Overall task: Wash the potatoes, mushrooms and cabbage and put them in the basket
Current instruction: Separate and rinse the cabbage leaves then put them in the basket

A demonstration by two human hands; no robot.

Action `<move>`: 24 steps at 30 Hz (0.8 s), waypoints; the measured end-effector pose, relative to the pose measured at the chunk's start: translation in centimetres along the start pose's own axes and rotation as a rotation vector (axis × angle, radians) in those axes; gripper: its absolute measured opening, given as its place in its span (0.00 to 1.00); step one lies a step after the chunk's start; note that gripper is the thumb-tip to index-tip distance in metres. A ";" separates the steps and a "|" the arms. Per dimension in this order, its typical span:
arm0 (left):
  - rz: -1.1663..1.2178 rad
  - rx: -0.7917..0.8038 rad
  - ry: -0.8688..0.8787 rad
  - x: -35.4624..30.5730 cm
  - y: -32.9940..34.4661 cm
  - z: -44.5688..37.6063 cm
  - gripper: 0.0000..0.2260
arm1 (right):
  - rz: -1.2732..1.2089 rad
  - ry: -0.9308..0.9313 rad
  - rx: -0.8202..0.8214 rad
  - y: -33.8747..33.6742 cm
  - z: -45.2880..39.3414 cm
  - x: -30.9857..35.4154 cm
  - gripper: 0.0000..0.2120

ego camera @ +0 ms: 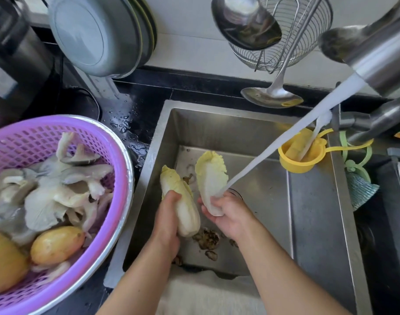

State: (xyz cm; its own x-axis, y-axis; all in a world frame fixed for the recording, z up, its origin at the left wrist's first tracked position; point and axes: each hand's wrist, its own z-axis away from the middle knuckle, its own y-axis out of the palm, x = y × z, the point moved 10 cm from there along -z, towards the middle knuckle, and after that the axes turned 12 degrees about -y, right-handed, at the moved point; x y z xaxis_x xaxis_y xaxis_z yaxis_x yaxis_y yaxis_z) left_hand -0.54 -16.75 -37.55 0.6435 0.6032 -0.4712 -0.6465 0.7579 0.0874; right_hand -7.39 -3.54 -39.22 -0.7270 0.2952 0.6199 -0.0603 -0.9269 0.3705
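The purple basket sits at the left on the dark counter, nested in a metal bowl; it holds a heap of grey-white mushrooms and, at its near side, two yellow potatoes. To its right the steel sink holds both hands and the cabbage. The left hand is wrapped around the small cabbage head, held over the sink floor. The right hand pinches the white base of a single cabbage leaf, which stands under the water stream running from the tap at the far right. Dark scraps lie on the sink floor near the hands. A yellow strainer cup hangs inside the sink's right wall. On the far wall hang a wire skimmer and ladles; plates stand at the far left.
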 end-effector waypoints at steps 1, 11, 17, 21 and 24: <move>0.006 -0.003 -0.008 0.1 0.1 0.0 0.17 | -0.036 0.002 -0.002 0.0 0.0 -0.2 0.20; 0.024 0.038 -0.123 1.2 0.3 0.0 0.18 | 0.349 0.028 -0.190 -4.8 5.2 -1.6 0.06; 0.024 0.056 -0.154 1.8 0.6 -0.4 0.23 | 0.281 0.034 -0.185 -6.9 8.4 -0.1 0.08; 0.022 0.046 -0.148 1.8 0.4 -0.6 0.19 | 0.209 0.024 -0.207 -6.4 6.8 0.7 0.08; 0.029 0.054 -0.135 1.7 0.5 -0.7 0.18 | 0.106 0.035 -0.174 -3.6 3.8 1.1 0.13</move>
State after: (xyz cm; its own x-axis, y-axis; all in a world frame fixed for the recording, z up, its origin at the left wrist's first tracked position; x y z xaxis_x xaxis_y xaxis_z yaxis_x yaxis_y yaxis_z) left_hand -0.04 -15.53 -38.88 0.6767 0.6502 -0.3455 -0.6450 0.7498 0.1479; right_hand -5.37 1.03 -37.25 -0.7586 0.1888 0.6236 -0.0978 -0.9792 0.1776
